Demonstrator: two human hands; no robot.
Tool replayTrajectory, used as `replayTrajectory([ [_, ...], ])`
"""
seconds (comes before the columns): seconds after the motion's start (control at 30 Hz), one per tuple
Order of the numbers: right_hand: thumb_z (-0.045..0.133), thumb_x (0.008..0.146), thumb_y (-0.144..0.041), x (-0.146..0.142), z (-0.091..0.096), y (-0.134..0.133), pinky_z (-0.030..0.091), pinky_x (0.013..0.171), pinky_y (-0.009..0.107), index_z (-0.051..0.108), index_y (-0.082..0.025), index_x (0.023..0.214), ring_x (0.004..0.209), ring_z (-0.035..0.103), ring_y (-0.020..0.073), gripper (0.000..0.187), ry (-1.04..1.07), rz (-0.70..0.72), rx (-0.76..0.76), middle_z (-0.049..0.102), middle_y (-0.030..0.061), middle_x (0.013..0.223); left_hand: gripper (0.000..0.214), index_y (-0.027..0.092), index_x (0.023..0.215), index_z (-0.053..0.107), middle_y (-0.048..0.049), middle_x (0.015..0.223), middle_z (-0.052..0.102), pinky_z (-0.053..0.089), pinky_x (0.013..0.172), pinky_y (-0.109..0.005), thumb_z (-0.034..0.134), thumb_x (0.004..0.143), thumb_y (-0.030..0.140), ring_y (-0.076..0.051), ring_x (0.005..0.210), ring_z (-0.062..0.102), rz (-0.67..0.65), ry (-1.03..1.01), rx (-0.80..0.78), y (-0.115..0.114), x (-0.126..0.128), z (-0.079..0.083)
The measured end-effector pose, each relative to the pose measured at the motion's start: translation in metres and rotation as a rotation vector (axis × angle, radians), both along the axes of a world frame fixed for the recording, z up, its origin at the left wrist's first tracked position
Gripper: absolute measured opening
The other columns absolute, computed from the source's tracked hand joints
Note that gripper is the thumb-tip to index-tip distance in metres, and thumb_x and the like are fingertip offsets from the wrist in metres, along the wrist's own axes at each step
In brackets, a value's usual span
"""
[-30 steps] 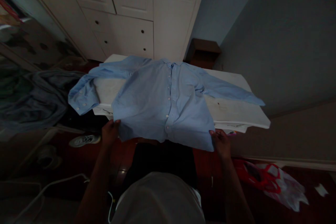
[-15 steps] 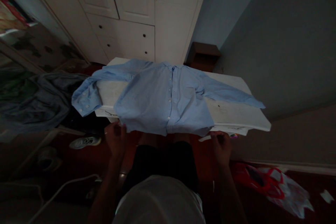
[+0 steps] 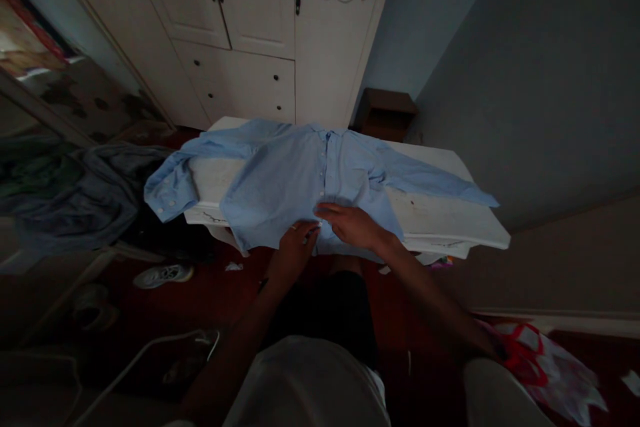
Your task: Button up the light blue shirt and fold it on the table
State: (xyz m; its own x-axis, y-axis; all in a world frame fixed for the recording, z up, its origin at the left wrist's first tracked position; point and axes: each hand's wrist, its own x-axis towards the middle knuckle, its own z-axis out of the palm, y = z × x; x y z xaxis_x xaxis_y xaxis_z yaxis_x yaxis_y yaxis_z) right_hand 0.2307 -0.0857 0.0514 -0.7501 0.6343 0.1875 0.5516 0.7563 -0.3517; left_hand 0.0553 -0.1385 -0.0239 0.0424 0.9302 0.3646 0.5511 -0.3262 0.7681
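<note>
hands [image 3: 295, 248] [image 3: 354, 225] now close together on shirt [image 3: 280, 177]

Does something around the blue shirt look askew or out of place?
Yes, slightly. The light-blue cloth shirt lies unevenly: the sleeve at the left bends over the edge of the white board, while the other sleeve is nearly straight. A white scrap lies on the dark-red floor.

The shirt [image 3: 275, 180] is matt, creased cloth; the wardrobe [image 3: 330, 73] smooth; the bag [image 3: 565, 363] crinkled plastic.

Left hand [image 3: 297, 244] and right hand [image 3: 353, 223] nearly meet
</note>
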Motion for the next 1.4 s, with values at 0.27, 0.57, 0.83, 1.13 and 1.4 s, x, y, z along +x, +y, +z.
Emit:
replayTrajectory([
  [0.27,0.054,0.086,-0.008,0.01,0.001,0.019,0.047,0.072,0.029,0.069,-0.022,0.104,0.084,0.061,0.018,0.027,-0.113,0.092,0.092,0.064,0.0063,0.099,0.022,0.027,0.105,0.071,-0.0059,0.093,0.066,0.05,0.076,-0.029,0.054,0.091,0.028,-0.017,0.082,0.063,0.034,0.213,0.036,0.012,-0.004,-0.005],
  [0.57,0.047,0.095,-0.017,0.02,-0.006,0.019,0.043,0.071,0.027,0.067,-0.021,0.094,0.082,0.057,0.0165,0.021,-0.059,0.128,0.115,0.063,0.0048,0.09,0.017,0.029,0.097,0.073,-0.005,0.095,0.065,0.048,0.075,-0.028,0.059,0.087,0.028,-0.017,0.082,0.062,-0.069,0.165,0.029,0.02,-0.01,0.012],
  [0.83,0.041,0.097,-0.02,0.021,-0.011,0.023,0.046,0.078,0.032,0.066,-0.018,0.091,0.084,0.058,0.0192,0.025,-0.089,0.194,0.26,0.066,0.0091,0.094,0.022,0.027,0.092,0.075,-0.006,0.09,0.067,0.048,0.074,-0.03,0.054,0.09,0.035,-0.018,0.08,0.063,-0.1,0.204,-0.003,0.024,-0.011,0.016],
  [1.13,0.04,0.096,-0.019,0.018,-0.035,0.027,0.052,0.079,0.033,0.062,-0.019,0.096,0.09,0.062,0.0192,0.022,0.11,0.163,0.282,0.067,0.0089,0.096,0.021,0.024,0.097,0.074,-0.0042,0.086,0.067,0.05,0.074,-0.027,0.055,0.091,0.032,-0.015,0.079,0.063,-0.063,-0.015,0.068,0.022,-0.005,0.009],
  [1.4,0.05,0.093,-0.017,0.019,-0.041,0.032,0.054,0.074,0.031,0.064,-0.02,0.108,0.086,0.063,0.0184,0.021,0.219,0.22,0.352,0.066,0.0086,0.095,0.023,0.02,0.097,0.073,-0.0042,0.084,0.066,0.052,0.069,-0.025,0.052,0.093,0.027,-0.013,0.076,0.063,-0.025,0.032,0.182,0.014,-0.001,0.01],
])
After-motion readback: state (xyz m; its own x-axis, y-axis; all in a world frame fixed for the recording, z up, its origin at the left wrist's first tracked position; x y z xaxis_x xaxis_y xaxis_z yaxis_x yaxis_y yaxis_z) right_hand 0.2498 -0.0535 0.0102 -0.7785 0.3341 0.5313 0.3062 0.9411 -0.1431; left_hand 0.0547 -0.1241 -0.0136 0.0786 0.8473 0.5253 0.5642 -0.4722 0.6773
